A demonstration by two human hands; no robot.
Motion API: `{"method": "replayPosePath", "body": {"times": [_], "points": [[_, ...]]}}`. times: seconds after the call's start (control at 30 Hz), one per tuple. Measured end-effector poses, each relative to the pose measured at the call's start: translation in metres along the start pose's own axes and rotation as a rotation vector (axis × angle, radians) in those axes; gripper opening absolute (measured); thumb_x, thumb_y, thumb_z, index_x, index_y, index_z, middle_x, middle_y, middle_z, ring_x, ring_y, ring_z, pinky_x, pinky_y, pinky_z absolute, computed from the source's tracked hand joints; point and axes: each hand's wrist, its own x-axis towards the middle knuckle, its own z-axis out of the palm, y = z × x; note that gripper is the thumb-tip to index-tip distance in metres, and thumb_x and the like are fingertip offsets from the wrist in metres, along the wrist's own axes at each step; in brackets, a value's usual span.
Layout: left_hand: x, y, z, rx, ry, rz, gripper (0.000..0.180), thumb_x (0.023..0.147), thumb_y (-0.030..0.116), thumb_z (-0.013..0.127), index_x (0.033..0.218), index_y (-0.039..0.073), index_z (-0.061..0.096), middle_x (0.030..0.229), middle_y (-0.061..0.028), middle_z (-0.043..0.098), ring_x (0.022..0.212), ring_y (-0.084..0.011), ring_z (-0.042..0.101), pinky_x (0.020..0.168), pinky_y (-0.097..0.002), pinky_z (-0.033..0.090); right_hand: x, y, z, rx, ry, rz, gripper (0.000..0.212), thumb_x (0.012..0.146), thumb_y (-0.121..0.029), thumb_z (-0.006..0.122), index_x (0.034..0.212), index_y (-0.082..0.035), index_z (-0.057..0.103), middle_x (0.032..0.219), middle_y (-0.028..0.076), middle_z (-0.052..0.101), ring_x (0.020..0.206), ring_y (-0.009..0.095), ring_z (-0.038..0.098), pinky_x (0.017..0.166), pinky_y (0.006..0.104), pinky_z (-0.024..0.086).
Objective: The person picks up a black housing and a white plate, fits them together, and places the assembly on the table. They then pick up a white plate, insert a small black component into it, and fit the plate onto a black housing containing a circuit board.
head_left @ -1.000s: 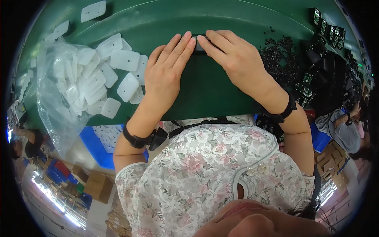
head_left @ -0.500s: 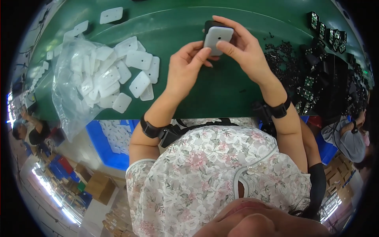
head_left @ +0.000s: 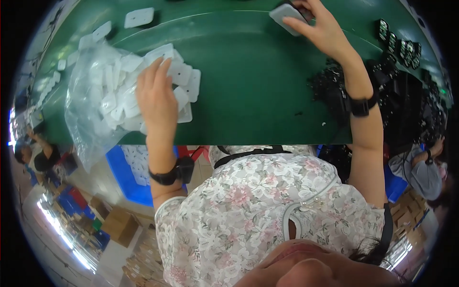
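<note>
The left hand point(head_left: 157, 98) is lying flat, fingers stretched out and loose, on a heap of white plates point(head_left: 179, 81) near the table's front edge; it is touching the top pieces but not clenching any. The plates are flat rounded rectangles, each with a small hole near the middle, and they are spilling out of a clear plastic bag point(head_left: 91, 110) that is sagging over the table's near edge on the left. A few more of the same plates point(head_left: 138, 17) are lying singly farther back on the left.

The right hand point(head_left: 321, 28) is reaching to the far side of the table, fingers pressing on a grey rounded-rectangle piece point(head_left: 287, 13). This piece is lying nearly flat, its long axis running slantwise from far left to near right. Whether the fingers are gripping it or only resting on it, I cannot tell. Both wrists are wearing black bands point(head_left: 361, 105).

To the right of that arm a pile of small black parts point(head_left: 330, 86) is sitting on the table, with a row of dark square parts point(head_left: 399, 45) beyond.

The table point(head_left: 248, 95) is covered in a green mat. Below its edge a blue crate point(head_left: 129, 177) and brown cardboard boxes point(head_left: 117, 225) are standing on the floor, and other people are sitting at the far left and far right.
</note>
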Motion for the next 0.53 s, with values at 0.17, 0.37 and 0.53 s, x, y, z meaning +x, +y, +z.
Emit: {"method": "replayPosePath", "body": {"times": [0.17, 0.37, 0.53], "points": [[-0.013, 0.011, 0.007, 0.187, -0.078, -0.047, 0.055, 0.078, 0.034, 0.073, 0.116, -0.002, 0.053, 0.122, -0.0162, 0.054, 0.109, -0.0388, 0.05, 0.093, -0.0449, 0.042, 0.04, 0.019, -0.019, -0.262, -0.044, 0.062, 0.04, 0.084, -0.02, 0.069, 0.117, -0.002, 0.057, 0.107, 0.011, 0.062, 0.098, 0.021, 0.06, 0.085, 0.0313, 0.048], [-0.005, 0.021, 0.024, 0.179, 0.017, -0.068, 0.055, 0.079, 0.031, 0.073, 0.116, -0.004, 0.051, 0.122, -0.021, 0.052, 0.108, -0.041, 0.05, 0.092, -0.0459, 0.042, 0.064, 0.067, -0.045, -0.458, -0.16, -0.109, 0.044, 0.082, -0.025, 0.069, 0.117, 0.0, 0.06, 0.105, 0.013, 0.066, 0.094, 0.02, 0.062, 0.084, 0.0319, 0.049], [-0.015, -0.001, 0.022, 0.145, -0.112, -0.171, 0.048, 0.086, 0.025, 0.067, 0.126, 0.005, 0.052, 0.141, -0.021, 0.042, 0.123, -0.0446, 0.044, 0.099, -0.043, 0.042, 0.068, 0.06, -0.052, -0.089, -0.315, 0.226, 0.048, 0.081, -0.028, 0.072, 0.124, -0.01, 0.061, 0.132, 0.017, 0.052, 0.114, 0.027, 0.053, 0.096, 0.0323, 0.042]]}}
